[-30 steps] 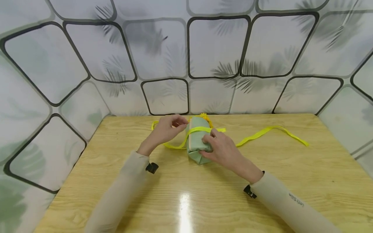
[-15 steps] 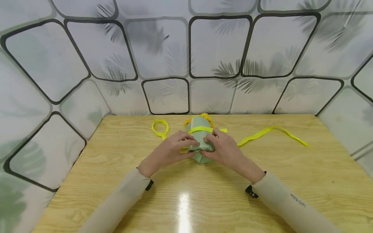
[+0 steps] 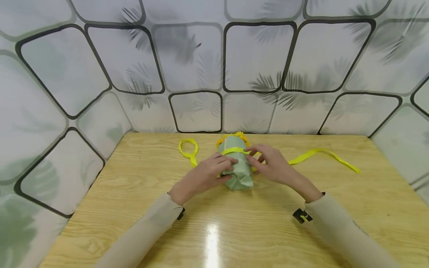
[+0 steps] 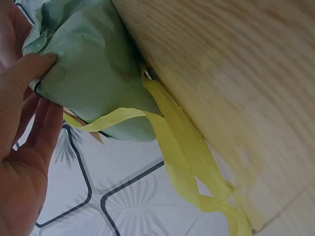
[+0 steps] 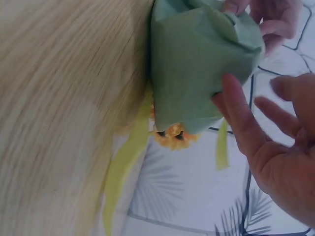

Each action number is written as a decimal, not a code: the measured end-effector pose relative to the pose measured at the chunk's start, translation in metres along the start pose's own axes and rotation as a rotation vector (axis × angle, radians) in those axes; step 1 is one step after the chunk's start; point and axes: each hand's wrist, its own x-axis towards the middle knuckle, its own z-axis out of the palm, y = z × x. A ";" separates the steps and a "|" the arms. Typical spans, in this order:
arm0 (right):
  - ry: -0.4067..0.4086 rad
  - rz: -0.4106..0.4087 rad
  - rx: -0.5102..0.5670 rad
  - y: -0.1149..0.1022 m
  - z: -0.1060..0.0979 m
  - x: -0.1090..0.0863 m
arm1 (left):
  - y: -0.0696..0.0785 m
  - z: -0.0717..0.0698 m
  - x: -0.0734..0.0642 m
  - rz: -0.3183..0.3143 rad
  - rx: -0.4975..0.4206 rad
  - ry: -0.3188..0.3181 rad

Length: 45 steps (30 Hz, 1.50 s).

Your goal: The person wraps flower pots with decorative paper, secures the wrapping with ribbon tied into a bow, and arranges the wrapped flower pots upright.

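Note:
A flower bouquet [image 3: 240, 172] in pale green wrapping paper lies on the wooden table, its crumpled folded end toward me. Orange-yellow flowers [image 5: 172, 137] show at its far end. Across its top runs a yellow ribbon [image 3: 231, 150], whose short end hangs loose in the right wrist view. My left hand [image 3: 206, 174] grips the near end of the wrapping, thumb [image 4: 37, 66] on one face and fingers partly hidden behind the bundle. At the bouquet's right side is my right hand [image 3: 276, 165], fingers spread and bent slightly, with one fingertip [image 5: 230, 81] against the paper.
To the left, the yellow ribbon forms a loop on the wooden table [image 3: 151, 186]. Its long tail [image 3: 318, 150] stretches out to the right. A patterned white backdrop [image 3: 197, 56] rises behind the table's far edge and at both sides.
My left hand has come from the far left side of the bouquet to its near end and grips it. My right hand has let go of the wrapping and shifted toward the ribbon.

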 end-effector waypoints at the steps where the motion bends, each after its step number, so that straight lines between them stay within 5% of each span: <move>1: 0.019 0.008 -0.003 0.003 0.000 0.002 | 0.000 0.000 0.000 -0.010 0.004 -0.010; 11: 0.088 0.056 -0.032 0.014 0.011 0.010 | 0.009 0.002 0.005 -0.060 0.156 -0.115; 20: 0.151 0.066 -0.067 0.018 -0.001 -0.003 | 0.011 0.000 0.004 -0.107 0.110 -0.127; 27: 0.160 0.075 -0.193 0.027 -0.026 -0.027 | 0.009 0.000 0.004 -0.113 0.070 -0.116; 45: -0.007 0.183 -0.290 0.052 -0.059 -0.066 | 0.008 -0.007 0.003 -0.203 0.016 -0.159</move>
